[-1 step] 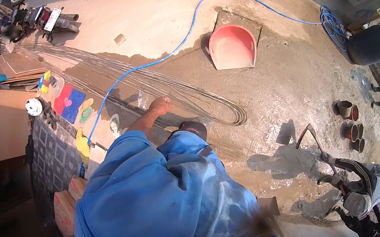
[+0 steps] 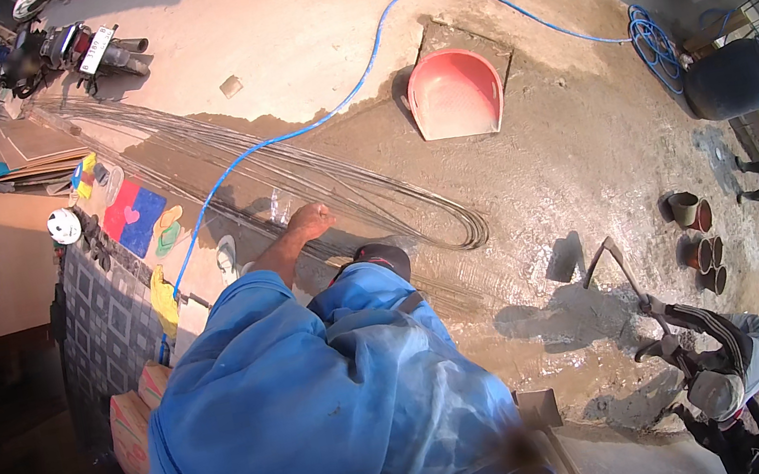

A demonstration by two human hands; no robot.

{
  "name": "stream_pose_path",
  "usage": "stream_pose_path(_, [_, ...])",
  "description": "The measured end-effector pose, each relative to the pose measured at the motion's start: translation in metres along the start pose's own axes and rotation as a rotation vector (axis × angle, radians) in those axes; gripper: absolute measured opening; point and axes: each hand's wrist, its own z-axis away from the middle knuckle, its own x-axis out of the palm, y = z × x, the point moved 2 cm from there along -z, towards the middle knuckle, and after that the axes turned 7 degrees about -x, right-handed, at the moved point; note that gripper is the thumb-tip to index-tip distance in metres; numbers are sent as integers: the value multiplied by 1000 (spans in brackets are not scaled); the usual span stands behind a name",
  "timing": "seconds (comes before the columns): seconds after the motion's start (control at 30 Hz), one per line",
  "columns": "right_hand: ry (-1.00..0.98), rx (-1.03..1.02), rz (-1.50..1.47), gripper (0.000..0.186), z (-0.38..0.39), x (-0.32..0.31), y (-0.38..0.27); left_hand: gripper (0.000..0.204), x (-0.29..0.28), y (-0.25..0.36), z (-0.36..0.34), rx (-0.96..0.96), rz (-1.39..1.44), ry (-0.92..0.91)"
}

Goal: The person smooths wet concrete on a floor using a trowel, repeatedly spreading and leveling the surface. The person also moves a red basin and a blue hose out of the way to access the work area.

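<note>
The left hand (image 2: 309, 221) reaches out from a blue sleeve (image 2: 249, 361) over the bundle of long steel rods (image 2: 331, 190) that lies curved across the wet ground. The fingers are curled loosely downward and sit just above or on the rods; whether they grip a rod cannot be told, since the hand is small and seen from behind. The right hand is hidden under the blue clothing, so its fingers cannot be told either. The rods run from the upper left, near a parked motorbike (image 2: 78, 51), down to a looped bend right of the hand, just beyond a dark shoe (image 2: 381, 259). A thin blue hose (image 2: 318, 121) crosses over the rods close to the hand and runs on past a pink tub (image 2: 454, 94) to a coil beside a dark barrel (image 2: 729, 79). The tub lies tilted in a shallow pit, well apart from the hand. At the lower right another person (image 2: 716, 360) bends over a patch of grey wet cement (image 2: 566, 318) with a long-handled hoe (image 2: 621, 268), and a few round buckets (image 2: 694, 232) stand near that patch. A shovel blade (image 2: 538, 409) shows by the lower edge, beside the blue clothing. On the left, slippers and a bright mat (image 2: 134, 217) lie beside a tiled wall.
</note>
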Motion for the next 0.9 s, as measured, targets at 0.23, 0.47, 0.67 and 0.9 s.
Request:
stream_pose_path(0.23, [98, -113, 10, 35, 7, -11, -9, 46, 6, -44, 38, 11, -138, -146])
stream_pose_path(0.47, [188, -159, -50, 33, 28, -4, -4, 43, -12, 86, -17, 87, -8, -169])
stream_pose_path(0.67, [379, -242, -222, 32, 57, 33, 12, 43, -29, 213, -48, 407, 5, -35])
stream_pose_path(0.9, [606, 35, -208, 36, 104, 126, 48, 45, -50, 238, -103, 394, -69, -196])
